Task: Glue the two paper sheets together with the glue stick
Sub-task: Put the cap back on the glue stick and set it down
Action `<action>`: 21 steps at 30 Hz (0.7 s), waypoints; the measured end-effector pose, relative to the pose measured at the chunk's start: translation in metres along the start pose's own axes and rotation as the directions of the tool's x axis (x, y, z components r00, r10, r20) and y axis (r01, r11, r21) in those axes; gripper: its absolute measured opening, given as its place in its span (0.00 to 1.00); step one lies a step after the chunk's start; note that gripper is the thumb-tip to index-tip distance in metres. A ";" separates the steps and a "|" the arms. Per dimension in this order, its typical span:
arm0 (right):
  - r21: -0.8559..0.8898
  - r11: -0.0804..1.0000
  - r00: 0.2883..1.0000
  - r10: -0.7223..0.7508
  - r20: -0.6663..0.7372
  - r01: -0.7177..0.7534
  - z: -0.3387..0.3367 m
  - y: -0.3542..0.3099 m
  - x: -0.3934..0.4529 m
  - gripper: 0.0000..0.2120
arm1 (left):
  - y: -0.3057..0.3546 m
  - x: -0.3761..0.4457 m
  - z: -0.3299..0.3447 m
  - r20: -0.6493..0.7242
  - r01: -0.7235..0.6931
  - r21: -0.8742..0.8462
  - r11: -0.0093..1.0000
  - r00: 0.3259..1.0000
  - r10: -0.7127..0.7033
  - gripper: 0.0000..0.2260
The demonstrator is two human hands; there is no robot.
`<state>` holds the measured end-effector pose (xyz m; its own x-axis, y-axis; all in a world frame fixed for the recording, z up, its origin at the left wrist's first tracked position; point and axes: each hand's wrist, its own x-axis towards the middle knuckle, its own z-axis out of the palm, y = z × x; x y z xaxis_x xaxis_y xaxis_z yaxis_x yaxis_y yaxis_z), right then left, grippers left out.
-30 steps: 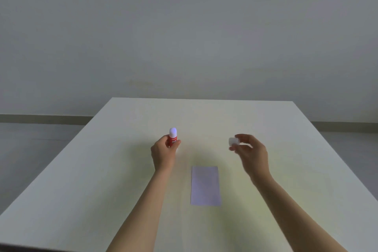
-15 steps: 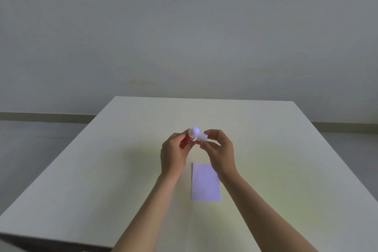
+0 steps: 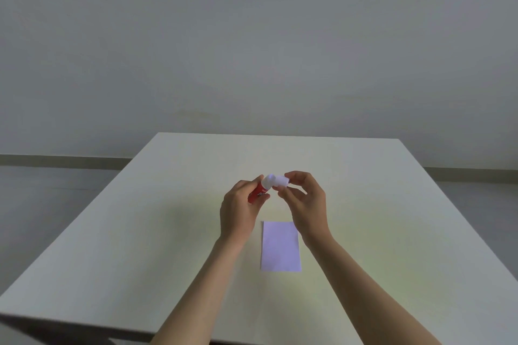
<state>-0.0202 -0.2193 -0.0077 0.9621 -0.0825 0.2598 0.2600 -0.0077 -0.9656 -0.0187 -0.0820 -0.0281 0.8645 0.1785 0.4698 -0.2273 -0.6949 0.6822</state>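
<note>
Capping looks underway: left hand (image 3: 241,209) is gripping the red glue stick (image 3: 259,192) while right hand (image 3: 304,199) is pinching its white cap (image 3: 281,180) at the tip's 3 o'clock, needing alignment.

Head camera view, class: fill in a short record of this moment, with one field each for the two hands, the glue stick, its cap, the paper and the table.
left hand: holds the red glue stick, tilted, tip towards the right hand
right hand: fingers pinch the white cap
glue stick: in the air, white tip at the cap
cap: at the stick's tip; seated or not, cannot tell
paper: one pale sheet visible, flat on the table
table: pale top
</note>
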 end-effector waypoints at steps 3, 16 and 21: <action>-0.091 0.994 0.998 -0.059 0.014 0.060 -0.002 -0.001 0.000 0.06 | 0.002 0.001 -0.005 0.017 -0.059 0.067 0.996 0.998 0.058 0.18; -0.526 0.845 0.994 -0.057 0.098 0.101 -0.014 -0.009 0.009 0.17 | 0.018 -0.001 -0.018 0.079 -0.198 0.302 0.933 0.980 0.182 0.14; -0.422 0.887 0.965 -0.086 0.246 0.186 -0.024 -0.012 0.009 0.17 | 0.017 -0.002 -0.020 0.110 -0.168 0.312 0.935 0.984 0.141 0.17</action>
<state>-0.0171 -0.2437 0.0059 0.9267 0.1666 0.3369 0.3756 -0.4425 -0.8144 -0.0337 -0.0802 -0.0065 0.8679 0.0016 0.4967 -0.2181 -0.8973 0.3839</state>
